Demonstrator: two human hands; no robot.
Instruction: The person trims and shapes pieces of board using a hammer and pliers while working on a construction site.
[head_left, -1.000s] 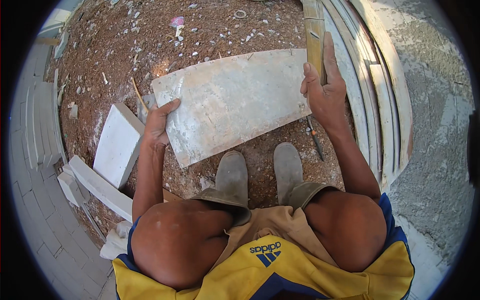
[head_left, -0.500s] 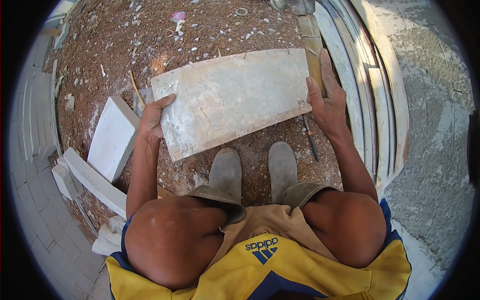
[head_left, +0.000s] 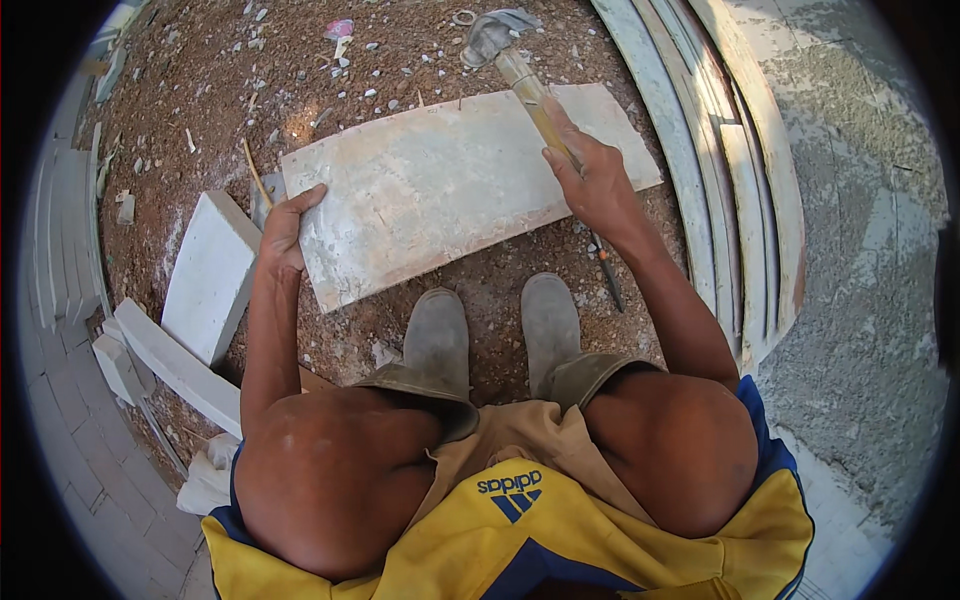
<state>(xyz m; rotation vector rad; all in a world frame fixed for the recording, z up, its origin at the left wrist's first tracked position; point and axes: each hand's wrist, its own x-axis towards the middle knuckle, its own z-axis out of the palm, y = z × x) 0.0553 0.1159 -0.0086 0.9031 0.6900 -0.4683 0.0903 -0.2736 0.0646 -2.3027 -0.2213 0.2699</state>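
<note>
Steadying board (head_left: 440, 185): left hand (head_left: 286, 230) pinches nine-o'clock edge, right hand (head_left: 598, 180) clasps hammer (head_left: 528, 92); any blow likely needs firm bracing.

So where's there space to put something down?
The rough concrete right of the long planks looks bare. Pebbly soil is fairly open beyond the board, left of the hammer. A small gap separates board and boots. It's crowded near the left hand, where white blocks lie close together.
</note>
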